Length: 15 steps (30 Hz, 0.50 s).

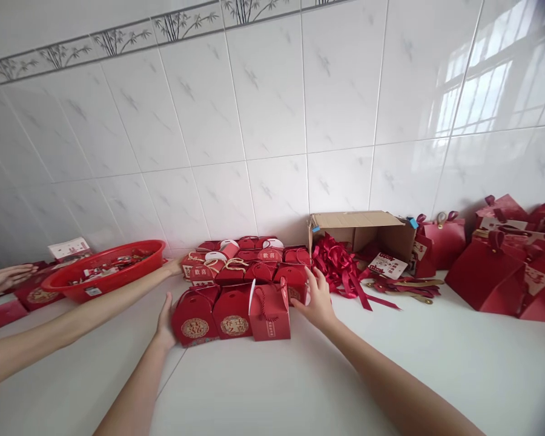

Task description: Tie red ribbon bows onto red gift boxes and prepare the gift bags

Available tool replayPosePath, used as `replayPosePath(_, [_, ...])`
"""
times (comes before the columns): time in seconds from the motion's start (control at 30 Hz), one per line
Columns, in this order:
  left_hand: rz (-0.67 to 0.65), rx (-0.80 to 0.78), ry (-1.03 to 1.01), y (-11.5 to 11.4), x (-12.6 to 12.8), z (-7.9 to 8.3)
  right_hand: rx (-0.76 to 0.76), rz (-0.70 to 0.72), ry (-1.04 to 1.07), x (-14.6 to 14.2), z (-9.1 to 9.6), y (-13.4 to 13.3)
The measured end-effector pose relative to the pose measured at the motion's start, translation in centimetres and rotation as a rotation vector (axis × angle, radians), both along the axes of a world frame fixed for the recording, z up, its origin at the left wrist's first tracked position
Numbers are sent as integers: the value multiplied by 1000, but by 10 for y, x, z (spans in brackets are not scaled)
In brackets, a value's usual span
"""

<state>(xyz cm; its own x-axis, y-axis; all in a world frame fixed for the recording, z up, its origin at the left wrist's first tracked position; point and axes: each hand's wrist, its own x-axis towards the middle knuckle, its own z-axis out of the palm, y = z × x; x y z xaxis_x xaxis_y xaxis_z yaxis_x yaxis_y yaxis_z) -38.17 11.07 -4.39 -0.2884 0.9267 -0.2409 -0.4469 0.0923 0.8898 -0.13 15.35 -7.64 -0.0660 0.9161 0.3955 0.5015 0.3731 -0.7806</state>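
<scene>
A front row of red gift boxes (234, 315) stands on the white surface, two with round gold emblems and one with a twisted cord on top. My left hand (165, 327) lies against the left side of this row, fingers extended. On the other side, my right hand (318, 300) has its fingers spread, curving by the corner of a red box (294, 281) behind the front row; whether it touches is hard to tell. More small red boxes (249, 254) with cords sit packed together behind.
A co-worker's forearm (100, 312) reaches to the back boxes; another hand (9, 280) is at far left. A red basin (104, 272) holds small packets. At right are a cardboard box (363, 219), red ribbons (333, 263), strap handles (406, 287) and larger red bags (485, 272).
</scene>
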Motion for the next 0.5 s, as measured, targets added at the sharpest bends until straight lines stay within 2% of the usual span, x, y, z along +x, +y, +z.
replayPosePath(0.07, [36,-16,-33,0,3,1,-16,53,-153,4,22,12])
replayPosePath(0.17, [62,-24,-69,-1,7,3,-119,163,-382,6,52,37])
replayPosePath(0.27, [72,-30,-88,-1,8,3,-229,249,-569,5,71,57])
replayPosePath(0.4, [89,-26,-97,-1,7,2,-263,332,-697,8,97,68])
replayPosePath(0.5, [100,-8,-105,-2,8,1,-225,361,-733,19,137,75])
